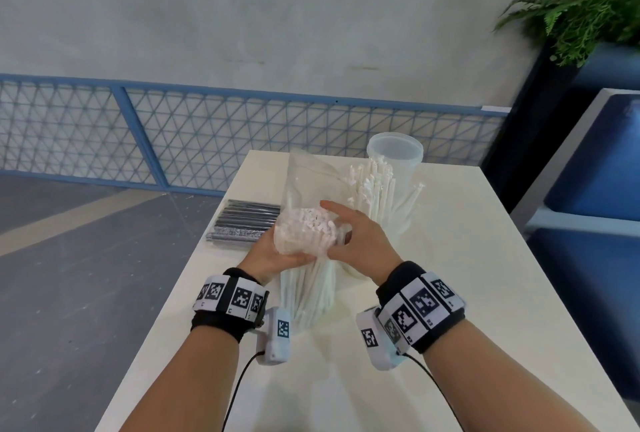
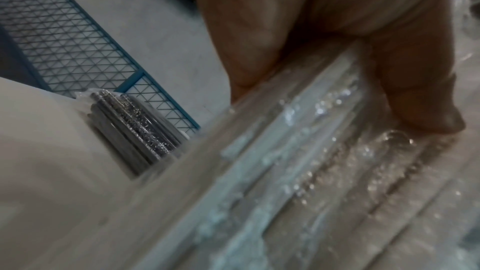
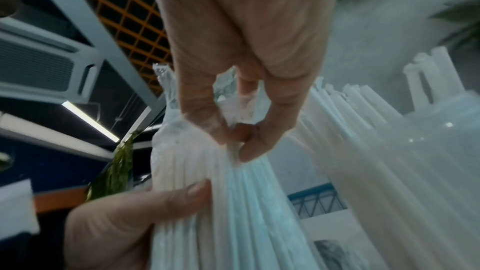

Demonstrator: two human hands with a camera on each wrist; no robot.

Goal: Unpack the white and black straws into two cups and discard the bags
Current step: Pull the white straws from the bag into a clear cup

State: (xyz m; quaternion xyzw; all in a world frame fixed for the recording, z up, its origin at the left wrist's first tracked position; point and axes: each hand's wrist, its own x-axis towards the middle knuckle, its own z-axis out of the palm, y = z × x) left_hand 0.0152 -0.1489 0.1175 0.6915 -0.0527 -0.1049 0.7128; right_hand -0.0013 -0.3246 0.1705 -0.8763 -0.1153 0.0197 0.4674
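Observation:
A clear bag of white straws (image 1: 308, 289) stands upright near the middle of the white table (image 1: 485, 293). My left hand (image 1: 277, 255) grips the bundle through the plastic from the left; its fingers (image 2: 415, 110) press on the bag (image 2: 285, 171). My right hand (image 1: 349, 234) is at the straws' top ends, thumb and a finger pinching them (image 3: 239, 136) above the bundle (image 3: 221, 202). Behind it, loose white straws (image 1: 377, 196) stand in a translucent cup (image 3: 428, 161). Another translucent cup (image 1: 394, 151) stands farther back. A sealed pack of black straws (image 1: 242, 224) (image 2: 135, 130) lies flat at the table's left edge.
The table is narrow, and its left edge drops to a grey floor. A blue mesh railing (image 1: 207, 141) runs behind it. A fern in a dark planter (image 1: 588, 9) stands at the back right, with blue seating (image 1: 595, 172) along the right side.

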